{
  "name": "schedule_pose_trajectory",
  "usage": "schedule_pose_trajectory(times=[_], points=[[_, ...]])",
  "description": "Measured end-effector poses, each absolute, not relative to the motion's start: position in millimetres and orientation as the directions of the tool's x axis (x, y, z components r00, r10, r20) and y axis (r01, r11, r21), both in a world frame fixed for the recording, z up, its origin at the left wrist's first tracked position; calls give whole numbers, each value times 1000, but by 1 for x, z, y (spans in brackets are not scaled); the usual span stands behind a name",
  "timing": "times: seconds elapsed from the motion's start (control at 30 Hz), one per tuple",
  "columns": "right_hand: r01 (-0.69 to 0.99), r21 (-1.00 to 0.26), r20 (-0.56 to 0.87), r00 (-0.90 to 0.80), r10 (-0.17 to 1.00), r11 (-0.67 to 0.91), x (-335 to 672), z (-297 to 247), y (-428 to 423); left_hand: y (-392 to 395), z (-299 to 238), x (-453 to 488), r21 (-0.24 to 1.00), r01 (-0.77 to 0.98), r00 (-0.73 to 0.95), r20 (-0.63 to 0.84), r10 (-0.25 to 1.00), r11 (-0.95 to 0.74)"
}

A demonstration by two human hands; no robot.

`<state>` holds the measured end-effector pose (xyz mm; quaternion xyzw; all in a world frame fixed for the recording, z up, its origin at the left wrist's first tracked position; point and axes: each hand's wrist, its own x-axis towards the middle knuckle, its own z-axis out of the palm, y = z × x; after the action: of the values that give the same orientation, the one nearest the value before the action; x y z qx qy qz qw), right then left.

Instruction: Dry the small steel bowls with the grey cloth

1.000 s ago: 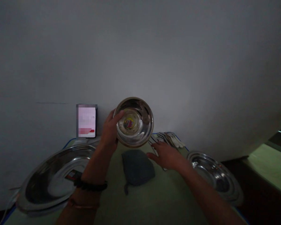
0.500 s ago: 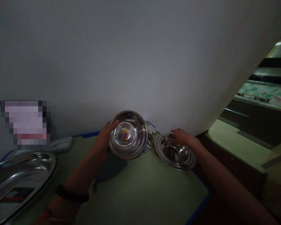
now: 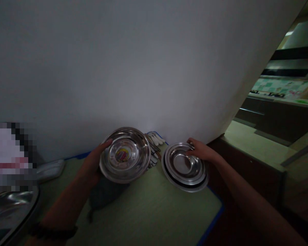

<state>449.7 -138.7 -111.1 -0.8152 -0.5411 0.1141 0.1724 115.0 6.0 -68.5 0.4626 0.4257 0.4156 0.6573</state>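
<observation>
Round, shiny steel bowl with a yellow-and-red label point(image 3: 125, 160) sat in the left hand point(image 3: 92, 162) while the right hand point(image 3: 201, 150) took hold of another

The left grip was closed on the near-left rim of the labelled bowl, its thumb lying over the edge and the other fingers mostly hidden behind the metal. That bowl was tilted, its opening turned toward the camera, over the far part of the pale green bench with blue edging point(image 3: 154, 218).

The right grip was clenched on the rim of a second round, shiny steel bowl point(image 3: 181, 164), thumb inside and fingers beyond the edge. This second bowl sat within a wider, round steel basin point(image 3: 188, 189) near the bench's right edge; a dark gap showed between their rims at the front.

Between the two hands, a row of metal cutlery with white handles point(image 3: 156, 137) lay beside the pale grey wall point(image 3: 143, 68), partly covered by the labelled bowl. A dark grey cloth point(image 3: 107, 194) lay on the bench below that bowl, partly hidden by it. Farther left stood a large, shiny steel tray point(image 3: 10, 215), cut off by the picture's edge, near a long whitish object point(image 3: 50, 169) and a pixelated screen point(image 3: 2, 147). A dark bracelet point(image 3: 53, 232) circled the left wrist.
</observation>
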Motion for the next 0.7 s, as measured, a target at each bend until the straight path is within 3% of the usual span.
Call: schedule_pose_trajectory(times=[0.2,0.4,0.53,0.7], points=[[778,-569,17,334,942,-266,454,-99,-157,1,-67,117,915,-174,340,-290,894,363],[563,-819,44,255,966,-111,420,-72,-145,-4,-74,121,861,-218,535,-288,794,459],[608,-794,195,277,941,-14,374,-56,-113,-8,-75,124,814,-256,644,-259,720,522],[643,-765,377,428,822,15,334,-55,-76,-5,-71,118,789,-283,631,-275,725,546]])
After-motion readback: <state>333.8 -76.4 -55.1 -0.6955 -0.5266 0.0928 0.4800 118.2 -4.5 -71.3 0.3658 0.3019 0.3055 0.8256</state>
